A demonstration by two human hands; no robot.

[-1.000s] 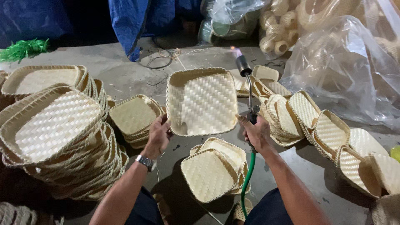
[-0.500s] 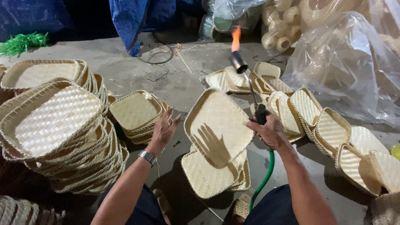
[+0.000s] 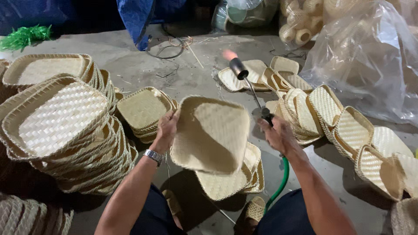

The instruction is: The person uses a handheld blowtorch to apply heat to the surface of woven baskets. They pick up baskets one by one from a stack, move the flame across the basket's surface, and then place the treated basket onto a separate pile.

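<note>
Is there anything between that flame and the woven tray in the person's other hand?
Nothing visible. The left hand holds the tray tilted up by its edge, and the right hand holds the torch just to the tray's right. The flame burns past the tray's top corner, with only open air between them.

Dim, warm light falls from above onto the concrete floor [image 3: 130, 65]; the far edge sinks into darkness. The torch flame [image 3: 229, 54] glows blurred orange. Glare whitens the plastic bag [image 3: 370, 56]. Soft shadows pool beneath the trays [image 3: 56, 126].
</note>
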